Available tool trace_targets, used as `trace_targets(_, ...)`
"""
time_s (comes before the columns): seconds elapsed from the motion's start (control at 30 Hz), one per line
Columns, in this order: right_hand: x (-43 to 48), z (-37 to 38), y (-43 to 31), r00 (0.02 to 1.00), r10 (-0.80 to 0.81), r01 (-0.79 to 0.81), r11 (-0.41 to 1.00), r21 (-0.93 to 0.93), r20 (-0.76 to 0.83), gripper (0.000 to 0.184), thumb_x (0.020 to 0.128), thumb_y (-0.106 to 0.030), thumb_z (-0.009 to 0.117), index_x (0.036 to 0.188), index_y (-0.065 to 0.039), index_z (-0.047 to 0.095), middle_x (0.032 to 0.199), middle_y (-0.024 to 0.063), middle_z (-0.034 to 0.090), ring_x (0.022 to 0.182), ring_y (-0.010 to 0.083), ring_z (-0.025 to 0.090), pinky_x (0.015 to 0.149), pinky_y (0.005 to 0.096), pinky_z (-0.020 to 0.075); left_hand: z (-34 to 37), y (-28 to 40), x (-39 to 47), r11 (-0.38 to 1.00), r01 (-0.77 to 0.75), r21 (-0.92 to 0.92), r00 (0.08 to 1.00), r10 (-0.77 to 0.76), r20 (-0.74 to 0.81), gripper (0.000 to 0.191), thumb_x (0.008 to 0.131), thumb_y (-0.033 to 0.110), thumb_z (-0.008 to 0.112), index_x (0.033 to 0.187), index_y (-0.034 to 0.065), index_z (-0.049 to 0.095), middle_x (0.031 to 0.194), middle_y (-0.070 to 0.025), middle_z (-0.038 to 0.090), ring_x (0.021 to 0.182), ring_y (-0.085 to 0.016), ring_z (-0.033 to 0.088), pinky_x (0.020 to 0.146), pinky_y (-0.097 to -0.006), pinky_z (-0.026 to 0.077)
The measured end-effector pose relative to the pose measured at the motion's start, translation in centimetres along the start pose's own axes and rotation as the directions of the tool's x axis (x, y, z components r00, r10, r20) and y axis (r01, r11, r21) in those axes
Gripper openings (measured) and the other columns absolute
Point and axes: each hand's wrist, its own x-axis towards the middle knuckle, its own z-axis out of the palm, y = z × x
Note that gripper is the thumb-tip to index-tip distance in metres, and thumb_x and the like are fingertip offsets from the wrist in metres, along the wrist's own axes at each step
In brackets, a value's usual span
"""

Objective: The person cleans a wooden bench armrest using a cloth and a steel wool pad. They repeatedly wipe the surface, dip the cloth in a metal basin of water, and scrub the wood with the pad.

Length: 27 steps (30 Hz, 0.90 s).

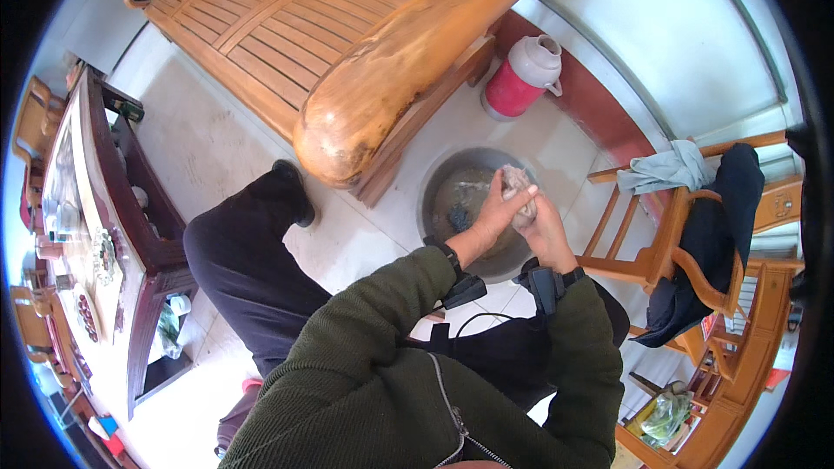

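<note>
A wet, bunched-up light cloth (519,198) is squeezed between both hands above a round metal basin (427,205) on the tiled floor. My left hand (498,212) grips the cloth from its left side, thumb up. On the other side, my right hand (542,225) is wrapped around the cloth's lower part. The basin holds murky water, with a dark clump (460,215) in it left of my hands. Each wrist wears a dark strap with a small box.
A slatted wooden bench (280,32) with a thick polished armrest (365,104) stands ahead. Beyond the basin is a pink-and-white thermos flask (521,78). A wooden chair (671,234) at the right carries a grey-blue cloth (671,169) and dark clothing (704,234). A dark-framed table (140,228) stands left.
</note>
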Motion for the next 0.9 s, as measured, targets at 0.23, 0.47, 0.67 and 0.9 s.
trace_targets(0.23,-0.7,1.5,-0.7,0.992,-0.043,0.055,0.993,0.103,-0.116,0.034,0.104,-0.044,0.049,0.117,-0.016,0.061,0.109,-0.0009,0.063,0.097,0.0111,0.060,0.077,0.0299,0.0498,2.6,1.3,-1.6,0.705,-0.329,0.628,0.884,0.464,-0.059,0.030,0.094,0.027,0.064,0.113,0.0038,0.061,0.112,-0.0136,0.059,0.108,-0.031,0.054,0.098,-0.0406,0.042)
trace_targets(0.47,1.6,0.8,2.3,0.905,-0.363,0.333,0.929,-0.160,-0.224,0.037,0.103,-0.036,0.047,0.101,-0.003,0.063,0.093,0.0034,0.063,0.084,0.0150,0.059,0.069,0.0328,0.0487,3.3,2.0,-0.8,0.507,-0.392,0.768,0.775,0.631,-0.022,0.023,0.099,0.026,0.054,0.092,0.0038,0.057,0.092,-0.0162,0.053,0.093,-0.035,0.050,0.086,-0.0468,0.040)
trace_targets(0.67,2.1,1.5,1.9,0.909,-0.277,0.178,0.934,-0.309,-0.311,0.039,0.104,-0.037,0.047,0.108,-0.002,0.063,0.103,0.0093,0.066,0.094,0.0167,0.062,0.077,0.0339,0.0508,1.7,2.5,-0.1,0.545,-0.329,0.771,0.895,0.440,0.072,0.032,0.101,0.032,0.055,0.110,0.0020,0.060,0.103,-0.0176,0.057,0.102,-0.036,0.053,0.091,-0.0467,0.043)
trace_targets(0.9,-0.9,2.8,-1.7,0.989,-0.037,0.065,0.978,0.199,-0.142,0.051,0.104,-0.051,0.048,0.126,-0.006,0.056,0.116,0.0084,0.063,0.103,0.0212,0.063,0.091,0.0390,0.0515,-2.2,4.5,1.1,0.763,-0.320,0.562,0.912,0.087,0.401,0.071,0.094,0.030,0.071,0.151,0.0068,0.037,0.142,-0.0141,0.049,0.127,-0.022,0.050,0.109,-0.0352,0.039)
